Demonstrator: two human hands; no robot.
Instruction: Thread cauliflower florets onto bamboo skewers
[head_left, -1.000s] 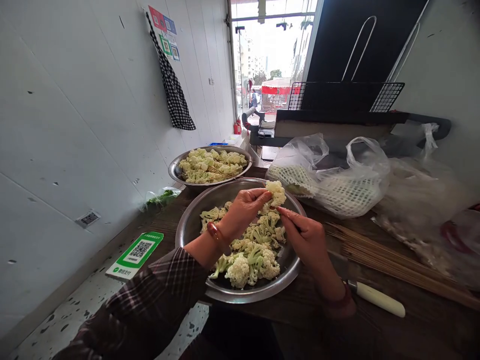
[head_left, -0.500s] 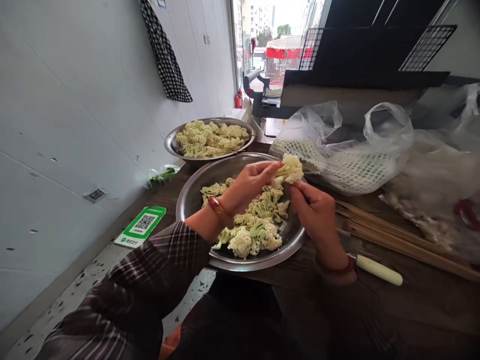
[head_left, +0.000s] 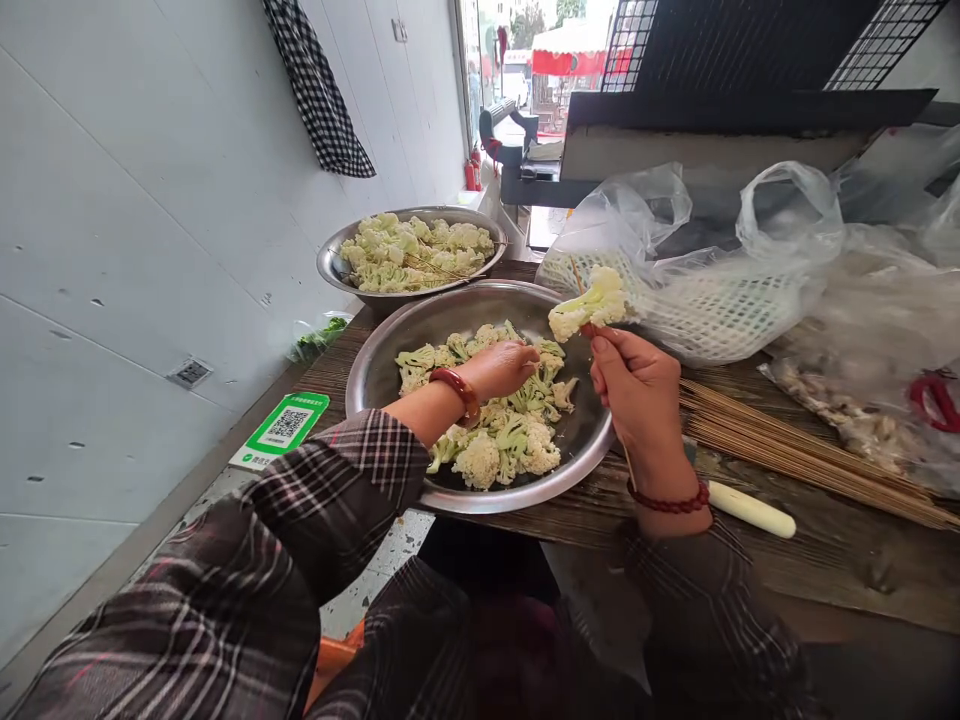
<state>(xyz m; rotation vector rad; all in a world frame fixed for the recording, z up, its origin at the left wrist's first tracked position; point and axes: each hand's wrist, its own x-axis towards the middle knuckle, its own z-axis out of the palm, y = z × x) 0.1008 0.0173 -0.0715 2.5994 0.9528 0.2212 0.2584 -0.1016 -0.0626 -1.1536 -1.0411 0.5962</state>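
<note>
My right hand (head_left: 637,385) is closed on a bamboo skewer (head_left: 578,275), holding it up over the right rim of a big steel bowl (head_left: 480,502). Threaded on this skewer is a cauliflower floret (head_left: 592,305), just above my fingers. My left hand (head_left: 499,370) is down in the bowl among loose cauliflower florets (head_left: 517,445). Its fingers are drawn together and bent downward; whatever they grip is hidden beneath the hand.
Behind stands a second steel bowl (head_left: 330,262) with skewered cauliflower (head_left: 412,250). To the right lie a bundle of bamboo skewers (head_left: 795,450), a pale-handled tool (head_left: 752,508) and plastic bags (head_left: 727,300). A green QR-code sign (head_left: 285,430) is at left, near the wall.
My left hand has left the floret at my right hand and moved down into the bowl. My right hand now holds the skewered floret alone, slightly further right. The camera view has tilted down.
</note>
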